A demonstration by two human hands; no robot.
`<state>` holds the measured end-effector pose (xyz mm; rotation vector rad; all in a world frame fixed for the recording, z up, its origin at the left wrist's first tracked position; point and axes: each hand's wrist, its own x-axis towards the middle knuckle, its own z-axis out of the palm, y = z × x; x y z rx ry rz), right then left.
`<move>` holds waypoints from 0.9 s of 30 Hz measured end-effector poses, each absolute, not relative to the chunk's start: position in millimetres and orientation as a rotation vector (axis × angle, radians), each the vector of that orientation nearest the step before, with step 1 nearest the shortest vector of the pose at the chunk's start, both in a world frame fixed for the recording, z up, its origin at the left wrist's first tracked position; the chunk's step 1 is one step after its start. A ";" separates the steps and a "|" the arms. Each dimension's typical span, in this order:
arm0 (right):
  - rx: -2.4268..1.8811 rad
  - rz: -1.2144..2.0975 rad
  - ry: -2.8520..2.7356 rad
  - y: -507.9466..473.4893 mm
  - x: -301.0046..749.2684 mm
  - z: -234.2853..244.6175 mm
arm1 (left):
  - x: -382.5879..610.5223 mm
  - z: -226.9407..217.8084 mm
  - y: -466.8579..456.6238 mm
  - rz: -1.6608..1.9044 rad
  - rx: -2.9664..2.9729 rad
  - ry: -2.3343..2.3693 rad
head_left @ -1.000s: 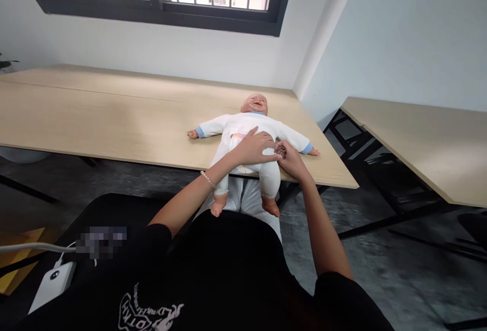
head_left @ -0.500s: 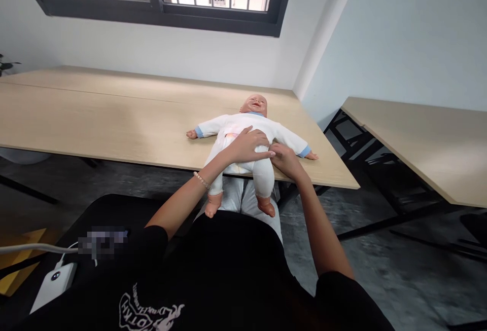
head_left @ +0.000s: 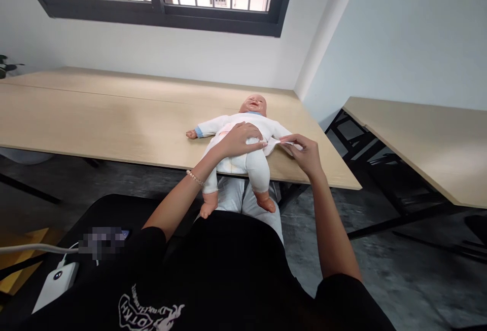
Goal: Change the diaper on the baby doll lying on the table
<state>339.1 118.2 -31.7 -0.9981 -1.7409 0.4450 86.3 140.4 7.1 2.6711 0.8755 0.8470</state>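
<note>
A baby doll (head_left: 259,166) in a white outfit with blue collar and cuffs lies on its back at the table's front edge, feet hanging over it toward me. A white diaper (head_left: 231,164) with pale coloured marks is under and around its hips. My left hand (head_left: 241,140) rests across the doll's belly over the diaper's front, its fingers extended. To the right, my right hand (head_left: 304,154) pinches a side flap of the diaper, stretched out sideways from the hip. My left palm covers much of the diaper's front.
The wooden table (head_left: 114,118) runs left along the wall beneath a barred window (head_left: 213,22). A second table (head_left: 426,143) stands to the right past a gap. On a black chair (head_left: 125,209) at my left lie a white power bank (head_left: 57,283) and a cable (head_left: 38,247).
My right hand has moved outward and up from the doll's hip, drawing the diaper flap out. My left hand has shifted slightly left on the belly. The doll's legs have moved slightly left.
</note>
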 end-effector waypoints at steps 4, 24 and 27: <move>-0.962 0.410 -1.770 114.0 335.7 -8.7 | 85.5 13.2 138.7 0.823 2.661 0.877; -0.825 0.803 -1.952 168.7 282.8 -8.3 | 91.9 -15.1 119.9 0.986 2.752 0.842; -0.838 0.810 -1.967 170.8 281.0 -9.1 | 83.0 -12.8 117.8 1.106 2.634 0.984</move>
